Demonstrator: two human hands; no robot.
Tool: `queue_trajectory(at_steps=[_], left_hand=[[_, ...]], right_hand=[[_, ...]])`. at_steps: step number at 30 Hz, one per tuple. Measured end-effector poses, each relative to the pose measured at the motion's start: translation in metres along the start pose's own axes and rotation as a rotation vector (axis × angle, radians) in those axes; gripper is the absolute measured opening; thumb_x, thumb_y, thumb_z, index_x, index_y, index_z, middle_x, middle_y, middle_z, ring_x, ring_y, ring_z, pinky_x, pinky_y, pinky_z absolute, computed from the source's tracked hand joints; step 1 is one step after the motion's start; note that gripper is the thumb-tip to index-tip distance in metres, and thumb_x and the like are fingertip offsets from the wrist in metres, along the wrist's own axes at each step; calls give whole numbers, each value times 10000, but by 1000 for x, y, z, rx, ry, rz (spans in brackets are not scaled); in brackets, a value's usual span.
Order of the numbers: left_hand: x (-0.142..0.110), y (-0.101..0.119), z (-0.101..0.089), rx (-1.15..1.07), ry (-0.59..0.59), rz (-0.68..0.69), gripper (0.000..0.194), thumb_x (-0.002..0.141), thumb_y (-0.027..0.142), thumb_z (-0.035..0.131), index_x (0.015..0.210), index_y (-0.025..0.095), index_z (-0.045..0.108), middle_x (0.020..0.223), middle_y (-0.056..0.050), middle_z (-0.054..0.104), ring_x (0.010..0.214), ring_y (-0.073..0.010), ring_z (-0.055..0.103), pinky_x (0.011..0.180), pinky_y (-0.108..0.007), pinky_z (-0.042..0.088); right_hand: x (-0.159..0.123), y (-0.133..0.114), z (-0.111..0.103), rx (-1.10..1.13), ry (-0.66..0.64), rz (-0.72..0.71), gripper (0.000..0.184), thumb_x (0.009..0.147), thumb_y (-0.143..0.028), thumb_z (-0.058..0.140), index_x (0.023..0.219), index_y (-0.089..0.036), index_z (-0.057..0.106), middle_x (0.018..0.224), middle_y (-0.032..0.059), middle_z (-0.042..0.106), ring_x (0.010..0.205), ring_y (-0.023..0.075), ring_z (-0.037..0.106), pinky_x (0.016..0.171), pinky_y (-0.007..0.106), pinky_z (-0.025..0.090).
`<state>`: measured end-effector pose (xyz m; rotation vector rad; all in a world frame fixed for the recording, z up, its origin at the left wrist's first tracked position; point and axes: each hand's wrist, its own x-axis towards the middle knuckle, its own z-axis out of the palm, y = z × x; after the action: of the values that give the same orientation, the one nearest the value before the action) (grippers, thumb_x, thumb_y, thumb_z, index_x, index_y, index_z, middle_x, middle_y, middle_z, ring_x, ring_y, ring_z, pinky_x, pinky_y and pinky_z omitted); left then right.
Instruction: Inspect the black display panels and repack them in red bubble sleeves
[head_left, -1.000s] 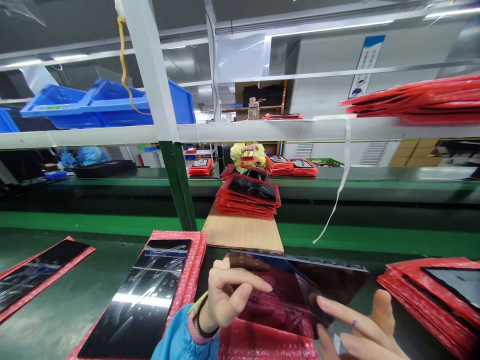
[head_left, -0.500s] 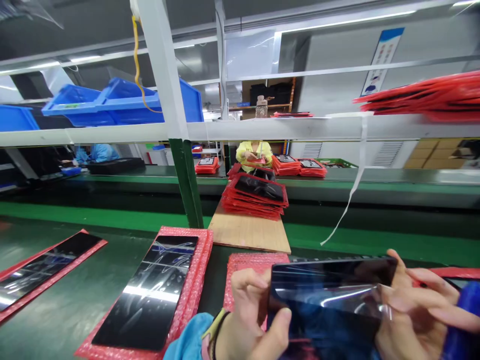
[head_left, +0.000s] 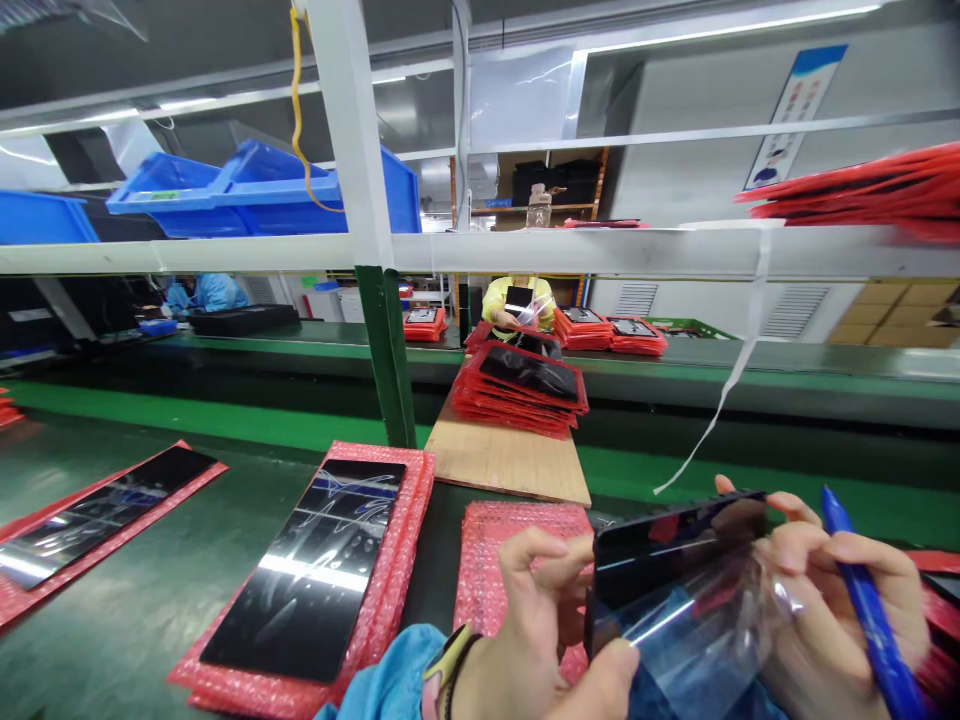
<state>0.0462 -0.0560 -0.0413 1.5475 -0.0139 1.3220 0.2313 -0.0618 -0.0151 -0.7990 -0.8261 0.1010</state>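
My left hand [head_left: 540, 620] grips the left edge of a glossy black screen panel [head_left: 637, 560], held up and tilted at the lower right. A clear plastic film [head_left: 705, 640] stands partly away from the panel's face. In my right hand [head_left: 832, 600] a corner of that film is pinched between thumb and finger, while other fingers touch the panel's far top edge. A blue pen [head_left: 862, 600] is also tucked through the right fingers. Below the left hand lies a red bubble-wrap sleeve [head_left: 487, 530]. Another black screen panel [head_left: 315, 570] rests on red bubble wrap [head_left: 412, 500] to the left.
A further panel [head_left: 112, 510] lies at far left. Beyond, stacked red sleeves [head_left: 517, 410] sit on a wooden board [head_left: 510, 470]. A shelf rail [head_left: 600, 248] and green-white post [head_left: 382, 350] cross in front; a white strip [head_left: 724, 390] dangles. Across the line, a person in yellow [head_left: 495, 296] holds a panel.
The clear film has been pulled further from the panel's face by my right hand. The panel has tilted, and the blue pen has swung upright. The view has shifted slightly.
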Motion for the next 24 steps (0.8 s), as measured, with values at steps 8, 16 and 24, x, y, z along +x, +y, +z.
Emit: queue_trajectory(at_steps=[8, 16, 24], left_hand=[[16, 24, -9, -118, -73, -156, 607, 928, 137, 483, 1425, 420, 279, 1332, -55, 504, 1095, -188, 570, 954, -349, 439], [27, 20, -12, -563, 180, -342, 592, 804, 234, 586, 1374, 267, 429, 1206, -59, 611, 1130, -261, 573, 985, -411, 429], [34, 15, -11, -562, 346, -425, 554, 828, 210, 539, 1371, 251, 441, 923, -17, 681, 967, -204, 643, 929, -346, 459]], right_hand=[[-1, 8, -4, 18, 17, 273, 325, 540, -188, 771, 765, -280, 553, 653, -53, 549, 1051, 196, 603, 1015, 333, 410], [7, 0, 10, 66, 201, 773, 452, 316, -174, 797, 712, -250, 594, 727, -28, 656, 905, 126, 650, 698, 76, 528], [13, 19, -2, 166, 153, 747, 284, 461, 0, 600, 678, -183, 575, 748, 29, 624, 805, 133, 667, 629, 136, 587]])
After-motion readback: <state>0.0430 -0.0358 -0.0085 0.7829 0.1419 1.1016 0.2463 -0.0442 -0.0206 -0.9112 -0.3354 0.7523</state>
